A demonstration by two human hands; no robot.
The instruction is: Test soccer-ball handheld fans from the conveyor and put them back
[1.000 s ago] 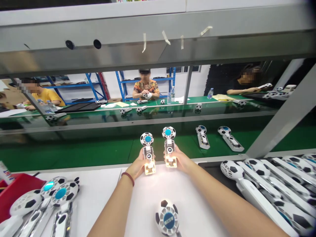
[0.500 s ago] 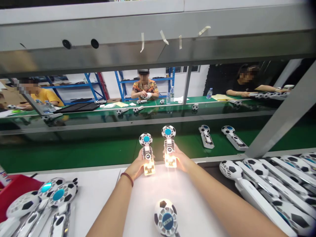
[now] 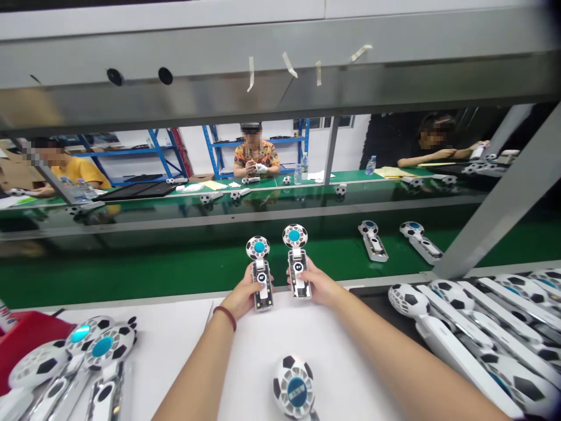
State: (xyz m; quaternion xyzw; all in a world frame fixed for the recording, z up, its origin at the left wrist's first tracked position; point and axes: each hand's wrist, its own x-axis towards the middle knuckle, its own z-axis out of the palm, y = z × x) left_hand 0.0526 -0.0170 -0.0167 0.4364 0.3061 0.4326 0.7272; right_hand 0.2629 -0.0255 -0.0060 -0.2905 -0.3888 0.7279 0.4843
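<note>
My left hand is closed around the handle of a handheld fan with a soccer-ball head and a blue centre disc. In my right hand is a second handheld fan of the same kind, held upright beside the first, apart from it. Both thumbs lie on the fronts of the clear handles, below small round displays that glow; the handle lamps look unlit. Below and between my forearms, a third soccer-ball fan lies on the white work surface, its handle cut off by the frame's bottom edge.
Several fans lie at left by a red bin. More fill a dark tray at right. Two fans rest on the green conveyor belt. A slanted metal post stands right; a beam crosses above. Co-workers sit opposite.
The bright warm light in both fan handles has gone out. My hands stay almost in place. On the belt, the two fans have shifted slightly right. The co-worker at right has raised a white object.
</note>
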